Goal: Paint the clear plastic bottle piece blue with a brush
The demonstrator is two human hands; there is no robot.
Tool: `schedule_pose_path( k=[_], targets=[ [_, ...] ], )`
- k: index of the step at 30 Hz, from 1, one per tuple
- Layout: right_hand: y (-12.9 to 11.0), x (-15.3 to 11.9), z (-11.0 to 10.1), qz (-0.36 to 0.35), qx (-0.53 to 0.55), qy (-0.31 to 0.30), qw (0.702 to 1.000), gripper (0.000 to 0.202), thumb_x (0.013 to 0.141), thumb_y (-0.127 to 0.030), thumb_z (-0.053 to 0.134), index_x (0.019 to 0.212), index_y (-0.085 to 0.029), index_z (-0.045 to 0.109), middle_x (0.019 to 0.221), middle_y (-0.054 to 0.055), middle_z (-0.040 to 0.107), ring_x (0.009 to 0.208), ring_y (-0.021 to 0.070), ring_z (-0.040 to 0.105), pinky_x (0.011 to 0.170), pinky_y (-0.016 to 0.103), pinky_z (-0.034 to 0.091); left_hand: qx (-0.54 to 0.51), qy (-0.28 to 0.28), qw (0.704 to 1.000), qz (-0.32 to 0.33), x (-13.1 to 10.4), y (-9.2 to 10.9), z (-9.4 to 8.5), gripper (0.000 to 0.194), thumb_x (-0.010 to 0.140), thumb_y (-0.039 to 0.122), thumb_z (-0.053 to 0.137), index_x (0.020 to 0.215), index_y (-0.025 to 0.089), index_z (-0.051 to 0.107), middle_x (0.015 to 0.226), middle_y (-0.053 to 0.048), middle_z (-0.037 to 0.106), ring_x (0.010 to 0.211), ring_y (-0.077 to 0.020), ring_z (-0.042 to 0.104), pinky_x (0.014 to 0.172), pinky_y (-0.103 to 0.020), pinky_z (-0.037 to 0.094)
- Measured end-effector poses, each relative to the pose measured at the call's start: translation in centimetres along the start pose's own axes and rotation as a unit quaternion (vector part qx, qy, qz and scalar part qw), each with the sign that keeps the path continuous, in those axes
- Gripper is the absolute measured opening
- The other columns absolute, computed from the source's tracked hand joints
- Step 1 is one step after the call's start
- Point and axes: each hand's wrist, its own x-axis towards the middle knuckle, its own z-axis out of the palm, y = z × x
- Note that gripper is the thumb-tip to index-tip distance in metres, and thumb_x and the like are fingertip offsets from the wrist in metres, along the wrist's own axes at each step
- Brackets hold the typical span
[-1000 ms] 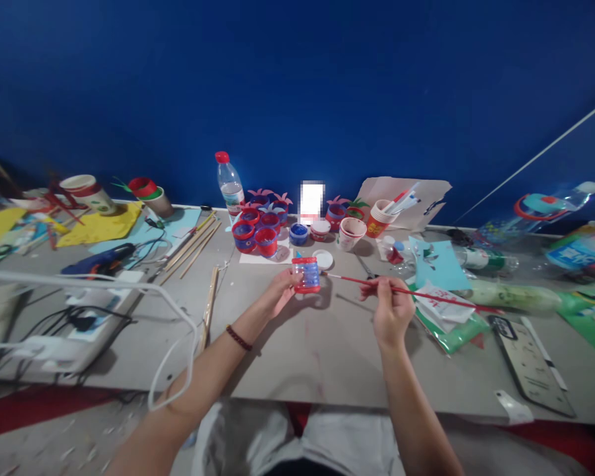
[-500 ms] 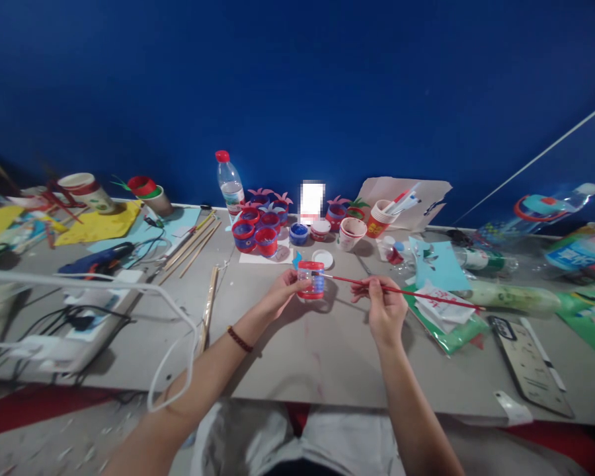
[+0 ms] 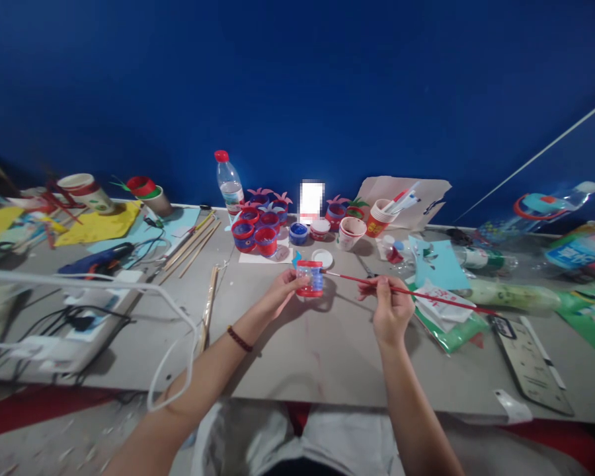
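Observation:
Above the middle of the table, my left hand (image 3: 286, 291) grips a small clear plastic cup (image 3: 310, 279) with red bands at both ends and blue paint on its right part. The cup lies on its side or is tilted; I cannot tell which. My right hand (image 3: 391, 304) pinches a long red paintbrush (image 3: 354, 278), its tip pointing left at the cup's right side, close to it. Behind the cup are an open blue paint pot (image 3: 298, 233), a pot with a white and red rim (image 3: 320, 229) and a white lid (image 3: 322, 258).
Several red and blue painted cups (image 3: 266, 241) stand at the back near a bottle (image 3: 229, 180). Paper cups (image 3: 352, 233) are right of the pots. A power strip (image 3: 94, 324) with cables, a glue gun (image 3: 96, 258) and wooden sticks (image 3: 191, 250) lie left; a phone (image 3: 533, 367) lies right.
The paintbrush and my right hand have shifted slightly right, taking the brush tip from over the cup to its right edge. The cup has moved very slightly in my left hand.

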Motion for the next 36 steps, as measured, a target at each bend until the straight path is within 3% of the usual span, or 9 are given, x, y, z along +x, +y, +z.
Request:
schedule_pose_path(
  k=[5,11,18,24,28,32,36],
  targets=[
    [0.2,-0.3,0.0,0.013,0.025,-0.036,0.999,0.031,0.092,-0.048,0.063,0.082,-0.018,0.064,0.064,0.002,0.071,0.049,0.0156,0.066,0.047,0.028,0.055,0.002,0.003,1.000,0.002,-0.3,0.1,0.3,0.040,0.065,0.036,0.090,0.090,0.012,0.069,0.092,-0.011,0.076,0.087,-0.0277,0.072,0.087,-0.048,0.056],
    [-0.3,-0.3,0.5,-0.012,0.000,-0.064,0.998,0.034,0.092,-0.050,0.061,0.081,-0.018,0.065,0.064,0.003,0.071,0.047,0.0156,0.065,0.044,0.027,0.055,0.026,-0.017,1.000,0.002,-0.4,0.5,0.7,0.048,0.070,0.037,0.087,0.106,0.011,0.070,0.097,-0.013,0.075,0.092,-0.0268,0.070,0.087,-0.046,0.057],
    [-0.3,-0.1,0.3,-0.018,-0.017,-0.034,0.999,0.033,0.092,-0.049,0.062,0.080,-0.018,0.066,0.065,0.003,0.071,0.050,0.0160,0.066,0.044,0.027,0.055,0.009,-0.001,1.000,-0.002,0.1,-0.1,-0.2,0.036,0.067,0.035,0.089,0.087,0.013,0.068,0.095,-0.012,0.076,0.089,-0.0272,0.072,0.090,-0.047,0.054],
    [0.0,0.0,0.0,-0.012,-0.017,0.007,1.000,0.035,0.091,-0.051,0.062,0.078,-0.019,0.064,0.062,0.002,0.069,0.047,0.0156,0.064,0.046,0.028,0.055,0.007,-0.017,1.000,-0.003,0.0,0.1,-0.1,0.037,0.070,0.035,0.087,0.093,0.013,0.068,0.105,-0.015,0.075,0.098,-0.0277,0.071,0.093,-0.046,0.054],
    [0.3,-0.2,0.0,0.006,0.011,-0.019,1.000,0.031,0.092,-0.048,0.062,0.081,-0.018,0.063,0.064,0.002,0.070,0.049,0.0153,0.065,0.046,0.027,0.054,0.001,-0.001,1.000,-0.002,-0.2,0.2,0.2,0.040,0.065,0.037,0.091,0.088,0.013,0.068,0.097,-0.012,0.076,0.089,-0.0267,0.072,0.088,-0.046,0.056],
    [0.0,-0.4,0.3,0.002,0.010,-0.064,0.998,0.032,0.092,-0.048,0.062,0.081,-0.018,0.065,0.065,0.002,0.071,0.048,0.0150,0.065,0.044,0.026,0.054,0.014,-0.018,1.000,-0.001,-0.4,0.5,0.7,0.046,0.066,0.038,0.090,0.097,0.010,0.071,0.093,-0.011,0.075,0.088,-0.0256,0.071,0.086,-0.045,0.057],
    [-0.3,-0.3,0.5,-0.009,-0.012,-0.057,0.998,0.034,0.093,-0.049,0.061,0.080,-0.018,0.065,0.064,0.002,0.071,0.047,0.0149,0.065,0.043,0.027,0.055,0.017,-0.017,1.000,-0.001,-0.3,0.4,0.6,0.044,0.065,0.037,0.090,0.095,0.011,0.071,0.092,-0.012,0.074,0.087,-0.0255,0.071,0.085,-0.045,0.057]
  ],
)
